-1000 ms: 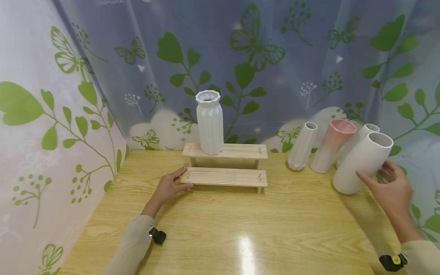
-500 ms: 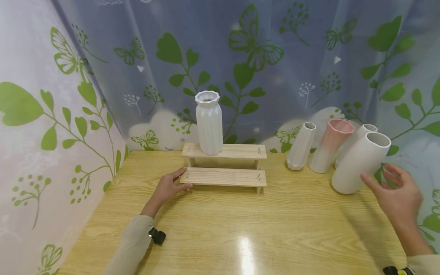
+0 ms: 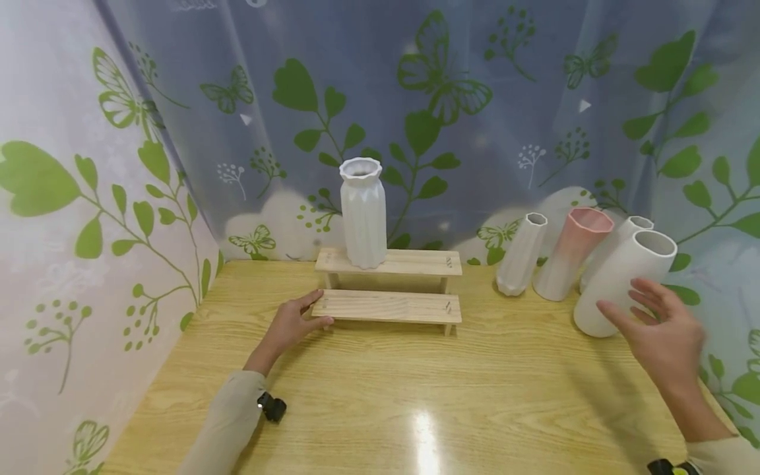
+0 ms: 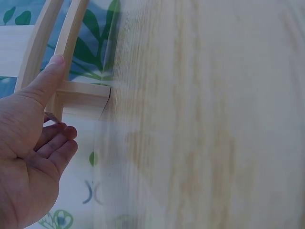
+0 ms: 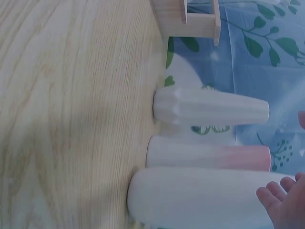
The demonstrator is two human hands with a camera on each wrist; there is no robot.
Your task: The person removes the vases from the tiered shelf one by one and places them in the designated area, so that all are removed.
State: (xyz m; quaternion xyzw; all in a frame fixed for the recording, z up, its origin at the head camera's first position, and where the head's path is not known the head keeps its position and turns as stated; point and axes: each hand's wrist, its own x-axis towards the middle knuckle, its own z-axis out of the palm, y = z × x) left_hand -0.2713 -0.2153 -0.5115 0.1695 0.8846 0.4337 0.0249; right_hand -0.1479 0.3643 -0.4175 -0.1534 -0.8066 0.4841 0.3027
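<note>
At the left end of a two-step wooden stand [image 3: 386,305], my left hand [image 3: 291,323] grips the lower board between thumb and fingers. The left wrist view shows the thumb [image 4: 47,78] lying along the board's edge, with the other fingers bent below it. A white pleated vase [image 3: 364,227] with a scalloped mouth stands upright on the left part of the upper step. On the right, my right hand [image 3: 667,340] is held in front of a smooth white vase [image 3: 617,284], its fingers spread and nothing in its grasp. Its fingertips overlap that vase's side in the head view.
Left of the smooth vase stand a pink-and-white vase [image 3: 567,257] and a slim white faceted vase [image 3: 521,257]. Another white vase [image 3: 610,254] is partly hidden behind the smooth one. Patterned curtains [image 3: 505,158] hang behind the wooden table [image 3: 380,389].
My right hand came off the smooth vase's right side, drew back to the right, then swung left in front of it. My left hand, the stand and the vases stayed put.
</note>
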